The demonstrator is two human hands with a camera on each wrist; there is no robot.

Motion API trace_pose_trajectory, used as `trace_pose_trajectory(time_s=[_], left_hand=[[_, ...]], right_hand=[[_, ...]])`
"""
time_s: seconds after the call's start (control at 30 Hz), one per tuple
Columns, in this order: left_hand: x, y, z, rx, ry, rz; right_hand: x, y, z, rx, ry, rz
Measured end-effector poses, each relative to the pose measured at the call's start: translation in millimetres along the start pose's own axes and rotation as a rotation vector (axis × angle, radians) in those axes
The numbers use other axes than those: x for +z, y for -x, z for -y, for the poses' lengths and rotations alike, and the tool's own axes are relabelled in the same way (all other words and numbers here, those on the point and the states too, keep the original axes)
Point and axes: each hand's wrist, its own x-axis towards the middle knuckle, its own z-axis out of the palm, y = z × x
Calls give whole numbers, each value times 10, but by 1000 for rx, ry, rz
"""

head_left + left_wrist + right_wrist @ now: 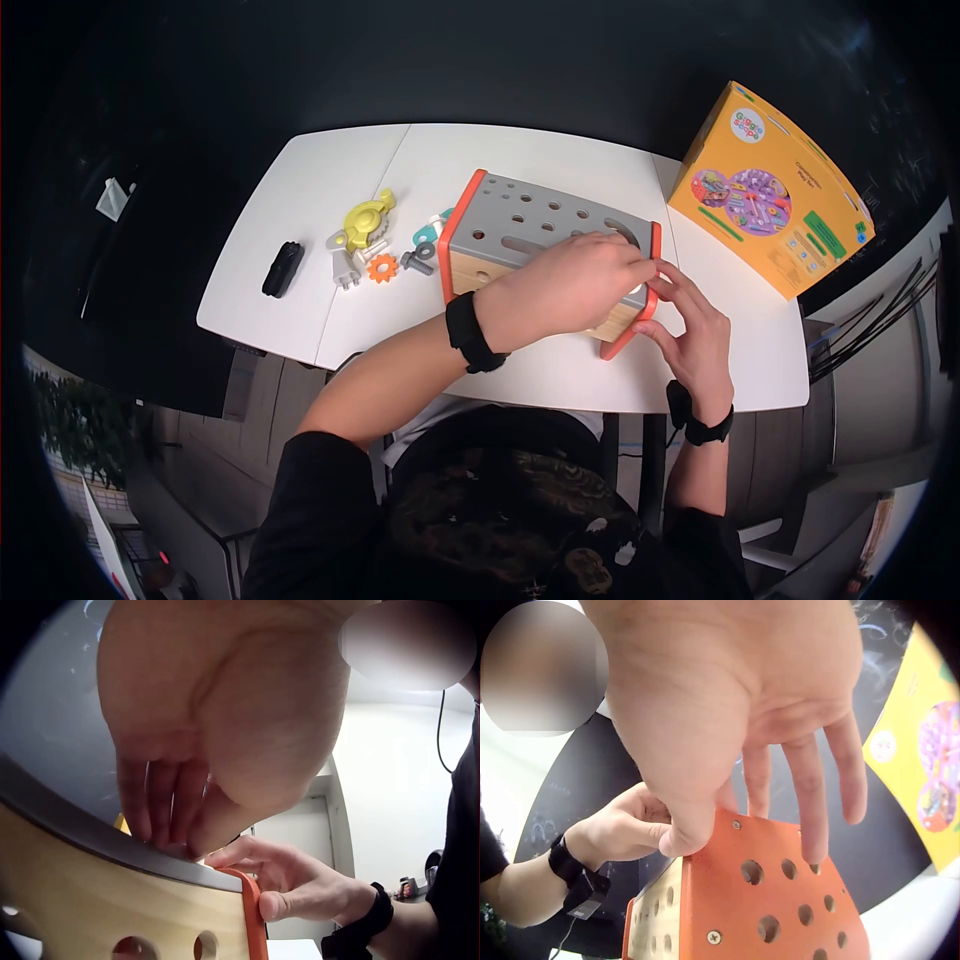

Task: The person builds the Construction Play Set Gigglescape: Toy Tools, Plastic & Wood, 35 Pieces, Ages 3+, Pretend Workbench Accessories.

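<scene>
Left hand (570, 285) bends down over the right-hand end of a toy workbench (532, 212) in the head view, its fingertips out of clear sight, so I cannot tell whether they grip anything. Right hand (695, 335) sits at that same end, thumb against the orange end panel (656, 240) and forefinger reaching near the left hand. The workbench stands upright on a white counter (400, 340), with a gray perforated top and a pale wooden side (612, 325). Left of it lie a yellow toy tool (368, 220), an orange gear (383, 268), a gray bolt (418, 265) and a teal piece (427, 235); farther left is a black case (283, 270). A yellow play-set box (775, 200) stands to the right.

From the left wrist, the left hand's fingers point down side by side to the far part of the gray top, thumb close to them; the tips are partly hidden. The right thumb touches the orange end panel.

From the right wrist, the right hand is loosely extended, fingers mostly straight and apart. Its thumb rests at the panel's near edge, and one fingertip is at a round hole. Screw heads (715, 937) show in the panel.
</scene>
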Motion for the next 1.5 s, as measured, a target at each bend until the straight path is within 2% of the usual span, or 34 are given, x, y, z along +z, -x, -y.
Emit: trace_pose_trajectory(time_s=[0.27, 0.33, 0.4, 0.47, 0.53, 0.57, 0.63, 0.67, 0.73, 0.83, 0.97, 1.13, 1.2, 1.43, 1.5], left_hand=[[-235, 303, 155, -44, -41, -19], [-345, 443, 316, -17, -95, -233], [-496, 632, 529, -80, -205, -376], [-648, 858, 708, -254, -308, -436], [-769, 1117, 870, -464, -355, -306], [-812, 1219, 902, -462, -356, -305], [-887, 1383, 871, -840, -250, 60], [-881, 1476, 921, -840, -251, 60], [-771, 1680, 1092, -822, -261, 195], [-673, 1860, 1218, -733, -329, 195], [-623, 1951, 1253, -740, -320, 171], [-763, 1891, 887, -817, -276, 222], [-815, 1837, 685, -794, -127, 64], [-712, 1372, 13, -664, 196, -83], [-603, 1264, -55, -603, 206, -93]], right_hand=[[24, 16, -31, -50, 152, -40], [13, 32, -38, 27, 128, -37], [7, 41, -41, 73, 97, -29], [-2, 39, -56, 98, 56, -10], [-1, 33, -97, 60, 34, -23], [3, 31, -111, 19, 10, -36], [-11, 27, -103, 45, -34, -12], [-14, 22, -98, 70, -77, 12], [-9, 20, -102, 80, -83, 20], [11, 29, -112, 74, -83, 5], [22, 49, -115, 56, -51, -23], [1, 55, -92, 54, 20, -14], [3, 58, -94, 50, 31, -17], [10, 78, -72, 23, 57, -34], [2, 86, -58, 33, 60, -30]])
